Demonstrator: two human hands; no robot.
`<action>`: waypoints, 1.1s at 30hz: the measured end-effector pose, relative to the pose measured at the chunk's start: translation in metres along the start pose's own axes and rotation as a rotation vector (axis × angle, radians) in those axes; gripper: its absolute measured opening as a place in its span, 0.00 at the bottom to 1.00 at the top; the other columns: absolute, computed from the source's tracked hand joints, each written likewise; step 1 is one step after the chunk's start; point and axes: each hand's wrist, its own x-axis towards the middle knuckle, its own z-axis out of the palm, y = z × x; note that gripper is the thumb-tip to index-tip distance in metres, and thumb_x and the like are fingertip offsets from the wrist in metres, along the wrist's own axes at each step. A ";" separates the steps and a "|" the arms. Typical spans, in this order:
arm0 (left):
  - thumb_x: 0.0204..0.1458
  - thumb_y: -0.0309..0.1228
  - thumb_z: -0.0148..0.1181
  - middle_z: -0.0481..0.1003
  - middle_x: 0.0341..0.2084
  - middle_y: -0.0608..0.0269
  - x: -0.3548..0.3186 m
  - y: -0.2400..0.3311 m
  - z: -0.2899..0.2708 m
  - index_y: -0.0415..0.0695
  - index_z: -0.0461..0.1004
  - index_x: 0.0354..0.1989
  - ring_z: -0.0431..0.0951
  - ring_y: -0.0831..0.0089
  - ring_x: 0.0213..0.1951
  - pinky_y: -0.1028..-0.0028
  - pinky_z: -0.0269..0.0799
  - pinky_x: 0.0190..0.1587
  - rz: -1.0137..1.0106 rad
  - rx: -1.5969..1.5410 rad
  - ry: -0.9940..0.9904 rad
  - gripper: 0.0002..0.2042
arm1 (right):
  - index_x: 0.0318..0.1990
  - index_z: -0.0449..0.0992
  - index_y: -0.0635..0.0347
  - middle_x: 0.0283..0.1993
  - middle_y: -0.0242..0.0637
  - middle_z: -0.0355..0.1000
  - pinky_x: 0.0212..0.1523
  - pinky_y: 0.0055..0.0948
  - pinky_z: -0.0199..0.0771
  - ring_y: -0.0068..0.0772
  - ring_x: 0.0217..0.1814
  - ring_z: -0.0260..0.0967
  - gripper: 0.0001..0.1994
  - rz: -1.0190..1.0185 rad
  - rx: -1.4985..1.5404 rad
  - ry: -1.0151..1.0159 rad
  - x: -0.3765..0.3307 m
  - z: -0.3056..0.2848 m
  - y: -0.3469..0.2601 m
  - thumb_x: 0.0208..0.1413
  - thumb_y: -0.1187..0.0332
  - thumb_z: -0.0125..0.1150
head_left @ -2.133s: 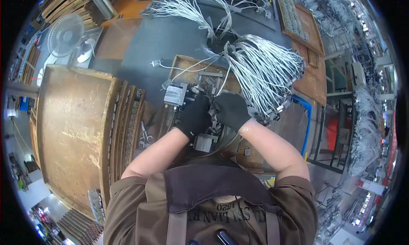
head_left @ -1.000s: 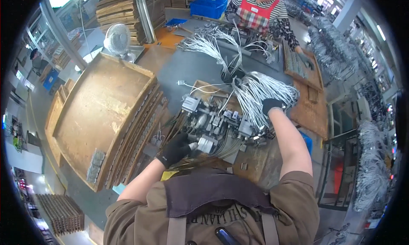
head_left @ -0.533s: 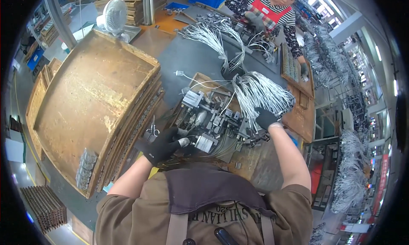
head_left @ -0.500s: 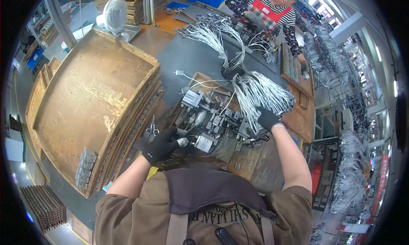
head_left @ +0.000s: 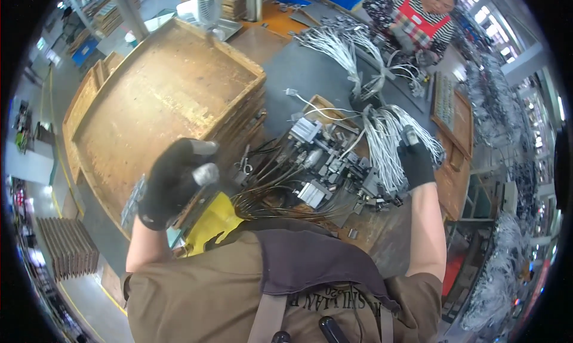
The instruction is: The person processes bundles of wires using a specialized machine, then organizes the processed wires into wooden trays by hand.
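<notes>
My left hand [head_left: 176, 182], in a dark glove with pale fingertips, is raised over the near right side of the stacked wooden trays [head_left: 149, 92]. Its thumb and forefinger are apart, and I see nothing between them. My right hand [head_left: 416, 164], gloved too, is closed at the right side of a bundle of white cables [head_left: 385, 146]; the bundle partly hides its grip. Between my hands sits a metal machine fixture [head_left: 334, 158] with blocks and small cylinders. One white cable with a plug [head_left: 291, 93] lies beyond it.
Scissors [head_left: 246, 164] lie beside the trays. Brown hoses [head_left: 262, 194] and a yellow cloth or sheet [head_left: 212, 226] are close to my body. Across the table a co-worker in a red apron [head_left: 415, 14] works near another cable bundle [head_left: 328, 47]. A white fan [head_left: 206, 5] stands behind the trays.
My left hand has left the fixture and risen leftward over the trays. My right hand has shifted up along the cable bundle. The whole view has swung, moving the scene rightward.
</notes>
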 end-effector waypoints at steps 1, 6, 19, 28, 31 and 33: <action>0.51 0.31 0.63 0.74 0.37 0.64 -0.004 0.003 -0.014 0.38 0.72 0.46 0.73 0.78 0.40 0.75 0.68 0.46 0.034 0.122 0.049 0.16 | 0.53 0.71 0.62 0.43 0.34 0.74 0.42 0.28 0.70 0.26 0.43 0.68 0.18 -0.046 -0.068 0.052 0.002 0.002 0.006 0.56 0.66 0.58; 0.50 0.30 0.65 0.74 0.37 0.62 -0.021 0.000 -0.081 0.38 0.74 0.46 0.73 0.74 0.40 0.74 0.69 0.44 0.095 0.249 0.235 0.16 | 0.55 0.69 0.68 0.50 0.47 0.73 0.49 0.34 0.69 0.37 0.46 0.71 0.24 -0.037 -0.186 0.305 0.039 -0.013 0.063 0.48 0.71 0.60; 0.46 0.43 0.66 0.70 0.50 0.56 -0.063 -0.069 -0.153 0.46 0.69 0.57 0.70 0.65 0.53 0.65 0.66 0.54 -0.286 0.621 -0.045 0.30 | 0.40 0.74 0.57 0.34 0.37 0.71 0.40 0.37 0.71 0.35 0.33 0.68 0.14 -0.181 -0.309 -0.630 0.048 0.097 -0.012 0.58 0.57 0.52; 0.39 0.27 0.62 0.74 0.33 0.61 -0.053 -0.082 -0.126 0.40 0.72 0.40 0.73 0.71 0.35 0.71 0.71 0.41 -0.435 0.243 0.143 0.16 | 0.40 0.79 0.54 0.33 0.43 0.75 0.37 0.42 0.71 0.48 0.36 0.73 0.15 -0.677 -1.098 -0.688 -0.014 0.140 -0.062 0.49 0.56 0.62; 0.41 0.27 0.62 0.73 0.35 0.59 -0.037 -0.046 -0.090 0.42 0.67 0.49 0.75 0.68 0.39 0.67 0.73 0.47 -0.005 -0.298 0.300 0.23 | 0.42 0.78 0.54 0.44 0.48 0.73 0.45 0.45 0.70 0.51 0.46 0.71 0.19 -0.138 -1.301 -1.051 -0.022 0.134 -0.052 0.44 0.54 0.64; 0.41 0.24 0.60 0.73 0.37 0.60 -0.006 -0.030 -0.049 0.40 0.67 0.48 0.75 0.68 0.40 0.68 0.72 0.48 0.137 -0.415 0.263 0.21 | 0.41 0.79 0.53 0.46 0.48 0.74 0.48 0.43 0.72 0.49 0.49 0.73 0.13 -0.198 -1.306 -1.043 -0.027 0.124 -0.047 0.47 0.67 0.55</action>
